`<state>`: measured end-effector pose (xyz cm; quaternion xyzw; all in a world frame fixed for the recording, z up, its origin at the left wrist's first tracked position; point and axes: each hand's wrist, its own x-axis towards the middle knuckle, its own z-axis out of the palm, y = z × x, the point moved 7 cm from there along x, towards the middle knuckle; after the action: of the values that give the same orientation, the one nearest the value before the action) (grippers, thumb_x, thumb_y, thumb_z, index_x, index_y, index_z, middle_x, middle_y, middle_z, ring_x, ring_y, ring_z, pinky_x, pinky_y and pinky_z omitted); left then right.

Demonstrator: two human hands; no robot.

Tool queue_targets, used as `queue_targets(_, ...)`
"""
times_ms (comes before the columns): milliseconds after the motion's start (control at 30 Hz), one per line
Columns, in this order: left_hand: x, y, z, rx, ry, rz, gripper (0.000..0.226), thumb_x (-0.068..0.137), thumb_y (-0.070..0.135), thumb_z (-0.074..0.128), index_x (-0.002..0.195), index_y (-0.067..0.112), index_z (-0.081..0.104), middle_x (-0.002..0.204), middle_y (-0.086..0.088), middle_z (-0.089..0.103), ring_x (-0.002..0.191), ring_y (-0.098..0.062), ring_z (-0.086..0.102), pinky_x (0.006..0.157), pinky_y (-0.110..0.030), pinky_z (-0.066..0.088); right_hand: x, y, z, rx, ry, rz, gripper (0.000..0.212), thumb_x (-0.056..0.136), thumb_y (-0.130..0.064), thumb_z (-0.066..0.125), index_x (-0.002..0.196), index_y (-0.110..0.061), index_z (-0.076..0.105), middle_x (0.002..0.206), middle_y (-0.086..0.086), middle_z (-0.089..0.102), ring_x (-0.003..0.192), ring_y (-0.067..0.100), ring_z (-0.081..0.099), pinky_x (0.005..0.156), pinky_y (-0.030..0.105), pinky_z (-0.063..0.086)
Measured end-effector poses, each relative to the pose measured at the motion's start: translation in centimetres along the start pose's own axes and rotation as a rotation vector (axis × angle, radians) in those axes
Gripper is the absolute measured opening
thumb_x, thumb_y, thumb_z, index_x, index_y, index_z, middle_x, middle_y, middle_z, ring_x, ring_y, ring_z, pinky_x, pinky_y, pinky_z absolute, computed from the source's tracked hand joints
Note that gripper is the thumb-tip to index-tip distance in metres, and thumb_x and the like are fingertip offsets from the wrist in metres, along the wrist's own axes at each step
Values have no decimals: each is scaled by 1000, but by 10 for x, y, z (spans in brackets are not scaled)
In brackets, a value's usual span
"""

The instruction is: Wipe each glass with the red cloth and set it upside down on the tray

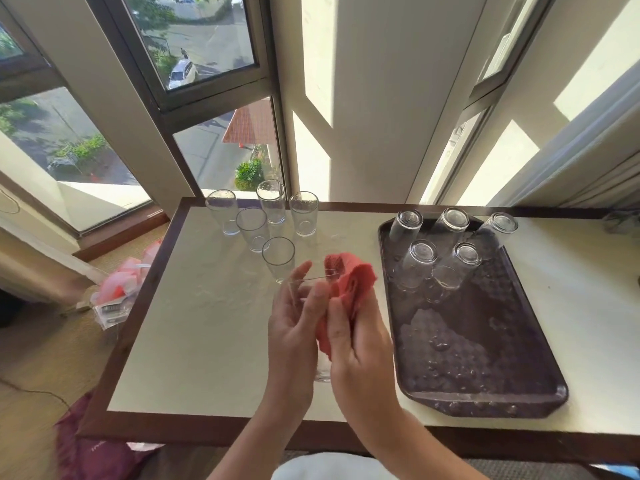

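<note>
Two hands, one glass held above the table (194, 327).
Left hand (294, 327) wraps the tilted glass (323, 370); right hand (360, 344) clamps the red cloth (349, 284) at its rim, left of the tray (485, 398).

Over a pale surface (207, 341) with a dark wooden edge, the left hand (292, 327) holds a clear glass (323, 370), its fingers (317, 299) wrapped round the wall. The right hand (360, 355) presses a red cloth (349, 282) against the glass, bunched at the rim and down the side nearest the tray. The glass base shows between the two wrists. Five more glasses stand upright in a loose cluster (263, 223) at the far left of the surface. To the right lies a dark brown tray (485, 341), wet with droplets, carrying five upturned glasses (450, 251) in its far end, three behind and two in front.
</note>
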<state>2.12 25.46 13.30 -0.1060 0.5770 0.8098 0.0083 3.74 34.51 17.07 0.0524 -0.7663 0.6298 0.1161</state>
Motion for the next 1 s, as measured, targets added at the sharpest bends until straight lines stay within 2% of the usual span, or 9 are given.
queue_targets(100,0,0,-3,-20,30,-14,97,62,77,72,125,4,58,91,-11,62,84,-24,59,79,-37,47,-6,-2,3,-233,26,-124,57,102,-44,37,148,-12,36,145,1,52,129,11,54,102,31,50)
queue_targets(233,-4,-3,-2,-36,19,-21,66,75,57,71,118,7,63,106,-27,64,97,-38,61,89,-49,48,16,14,2,150,-26,162,29,101,-43,42,121,-30,58,100,-7,72,88,11,71,73,26,57)
queue_targets(300,-3,-1,-4,-32,37,-28,82,65,63,80,125,10,59,109,-24,65,99,-31,65,86,-44,52,22,27,4,341,-56,386,21,101,-38,42,102,-32,62,84,-2,72,77,18,70,66,28,57)
queue_targets(367,-2,-1,-6,-43,63,-29,98,51,66,87,128,14,56,109,-15,70,106,-29,68,89,-37,55,21,36,5,444,-65,516,24,100,-37,42,101,-30,65,87,3,73,81,24,70,74,38,59)
queue_targets(467,0,3,-12,-58,130,-5,90,51,45,95,127,21,54,100,-4,74,102,-26,72,79,-30,59,12,51,8,635,-16,660,37,97,-43,48,115,-15,65,105,14,74,94,34,71,86,52,57)
queue_targets(600,0,16,-25,18,169,71,81,52,28,92,123,27,54,102,-1,73,98,-23,73,75,-27,60,-3,63,11,726,-18,830,59,85,-57,55,117,-8,66,104,23,72,78,37,70,59,42,58)
queue_targets(800,-6,16,-6,333,34,263,79,62,-9,88,125,22,53,104,5,73,100,-13,73,86,-29,59,-9,69,31,978,-95,1015,54,93,-45,56,120,1,64,108,18,70,85,29,72,64,31,57)
queue_targets(933,4,14,-6,453,-83,402,83,61,5,86,134,17,49,115,0,69,107,-24,70,91,-50,57,-12,82,31,968,-77,1034,40,96,-38,54,113,-5,68,97,16,70,83,30,70,66,35,57)
queue_targets(1000,6,16,-2,582,-142,476,83,63,13,87,135,22,46,118,4,68,108,-20,70,90,-45,58,-14,87,29,918,-84,1035,39,95,-39,54,111,-7,70,92,15,70,79,30,69,63,35,55)
